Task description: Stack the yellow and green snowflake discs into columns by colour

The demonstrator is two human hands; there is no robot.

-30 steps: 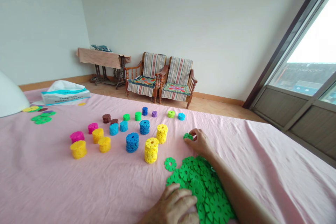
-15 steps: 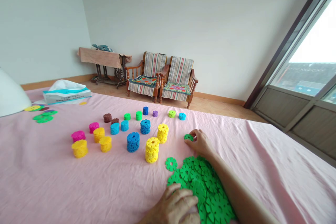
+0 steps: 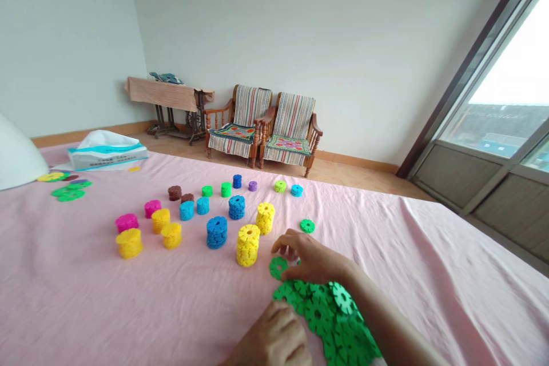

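My right hand [image 3: 311, 259] hovers low over a green flower-shaped plastic disc [image 3: 278, 267], its fingertips curved at the disc's right side. Another green disc [image 3: 307, 226] lies flat on the sheet above my right hand, apart from it. My left hand [image 3: 272, 337] rests at the lower left edge of a heap of green flower discs [image 3: 319, 317], its fingers curled against the heap. Nothing shows held in either hand, though my left palm is hidden. My right forearm hides part of the heap.
Stacks of yellow [image 3: 248, 245], blue [image 3: 217, 232], pink and other colored discs stand in rows on the pink bed sheet [image 3: 128, 303]. A tissue packet [image 3: 107, 153] lies at the far left. Two wooden armchairs [image 3: 291, 131] stand beyond the bed.
My right hand has let go of the small green disc, leaving it on the sheet, and moved down toward the disc near the heap. The heap's upper discs look shifted.
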